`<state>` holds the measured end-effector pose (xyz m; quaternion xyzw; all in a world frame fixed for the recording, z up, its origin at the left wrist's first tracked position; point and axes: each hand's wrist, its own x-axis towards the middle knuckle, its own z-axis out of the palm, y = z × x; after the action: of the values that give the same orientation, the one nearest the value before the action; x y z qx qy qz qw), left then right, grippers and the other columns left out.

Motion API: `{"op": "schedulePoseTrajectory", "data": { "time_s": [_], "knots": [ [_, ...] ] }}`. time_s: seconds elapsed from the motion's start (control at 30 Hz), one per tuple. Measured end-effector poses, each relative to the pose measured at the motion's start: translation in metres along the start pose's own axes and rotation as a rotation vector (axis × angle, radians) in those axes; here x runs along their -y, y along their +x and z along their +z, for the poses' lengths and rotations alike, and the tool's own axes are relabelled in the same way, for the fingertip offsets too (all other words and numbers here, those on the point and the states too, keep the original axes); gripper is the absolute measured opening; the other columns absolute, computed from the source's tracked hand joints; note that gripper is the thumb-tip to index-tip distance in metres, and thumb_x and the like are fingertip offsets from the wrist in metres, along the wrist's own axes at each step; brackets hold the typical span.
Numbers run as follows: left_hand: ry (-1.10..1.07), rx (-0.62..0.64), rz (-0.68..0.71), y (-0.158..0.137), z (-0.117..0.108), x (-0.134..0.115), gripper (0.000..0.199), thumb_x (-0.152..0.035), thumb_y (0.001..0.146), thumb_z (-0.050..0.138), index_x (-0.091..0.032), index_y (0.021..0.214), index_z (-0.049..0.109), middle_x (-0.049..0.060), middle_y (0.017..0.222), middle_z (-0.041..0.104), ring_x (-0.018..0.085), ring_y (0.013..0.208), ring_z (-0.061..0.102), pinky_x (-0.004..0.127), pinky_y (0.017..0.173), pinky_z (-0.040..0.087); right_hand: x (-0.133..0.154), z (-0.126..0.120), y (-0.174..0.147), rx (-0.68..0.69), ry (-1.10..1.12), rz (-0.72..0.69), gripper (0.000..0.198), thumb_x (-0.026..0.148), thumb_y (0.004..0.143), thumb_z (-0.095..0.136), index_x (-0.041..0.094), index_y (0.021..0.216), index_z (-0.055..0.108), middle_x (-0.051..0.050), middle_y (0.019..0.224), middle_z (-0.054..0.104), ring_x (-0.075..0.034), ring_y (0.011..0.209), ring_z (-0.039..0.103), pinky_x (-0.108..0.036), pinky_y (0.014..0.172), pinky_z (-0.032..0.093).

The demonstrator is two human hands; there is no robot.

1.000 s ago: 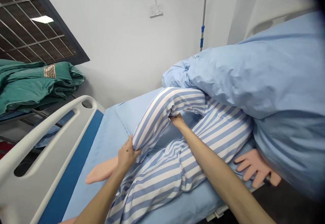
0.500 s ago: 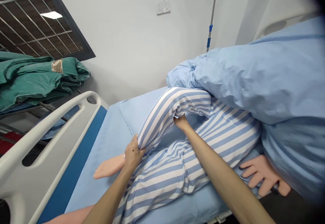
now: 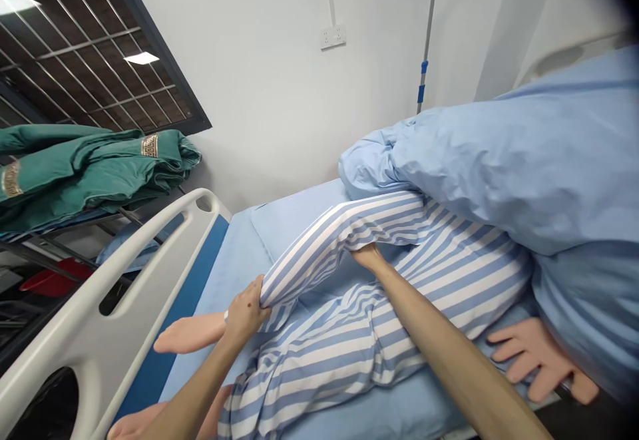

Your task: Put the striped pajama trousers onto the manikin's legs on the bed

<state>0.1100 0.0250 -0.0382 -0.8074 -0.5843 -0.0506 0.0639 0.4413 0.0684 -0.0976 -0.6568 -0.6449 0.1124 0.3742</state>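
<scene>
A manikin in blue-and-white striped trousers lies on a bed. My left hand is closed around the far trouser leg just above the ankle, and the bare foot sticks out beyond it. Under the bent knee of that same leg is my right hand, holding it from below, with its fingers mostly hidden by the cloth. The near leg lies on the mattress, its foot partly behind my left forearm. At the right, the manikin's hand rests palm up by the bed's edge.
A light blue quilt is bunched over the manikin's upper part. The footboard stands at the left, with folded green cloth on a rack beyond it. Behind the bed are an infusion pole and a wall socket.
The far leg has straightened somewhat: its foot has slid toward the footboard with my left hand, and the knee has sunk a little over my right hand. The view has shifted slightly.
</scene>
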Motion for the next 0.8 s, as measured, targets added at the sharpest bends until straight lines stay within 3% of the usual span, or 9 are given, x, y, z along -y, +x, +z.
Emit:
{"op": "schedulePoseTrajectory", "data": {
  "time_s": [0.33,0.8],
  "knots": [
    [0.216,0.112,0.032,0.003,-0.048,0.019,0.062,-0.02,0.064,0.046,-0.023,0.123,0.029,0.006,0.109,0.054,0.023,0.089,0.053,0.032,0.072,0.036,-0.017,0.016,-0.002,0.142,-0.139,-0.086,0.047,0.029,0.077,0.041,0.02,0.123,0.043,-0.005,0.129,0.041,-0.022,0.123,0.03,-0.036,0.103,0.024],
    [0.296,0.206,0.028,0.008,-0.074,0.017,0.059,-0.016,0.063,0.045,-0.026,0.12,0.032,0.007,0.1,0.056,0.025,0.083,0.055,0.034,0.068,0.038,-0.021,0.017,-0.005,0.228,-0.03,-0.03,0.053,0.036,0.074,0.048,0.019,0.124,0.044,-0.007,0.131,0.038,-0.025,0.122,0.032,-0.038,0.102,0.024]
  ]
}}
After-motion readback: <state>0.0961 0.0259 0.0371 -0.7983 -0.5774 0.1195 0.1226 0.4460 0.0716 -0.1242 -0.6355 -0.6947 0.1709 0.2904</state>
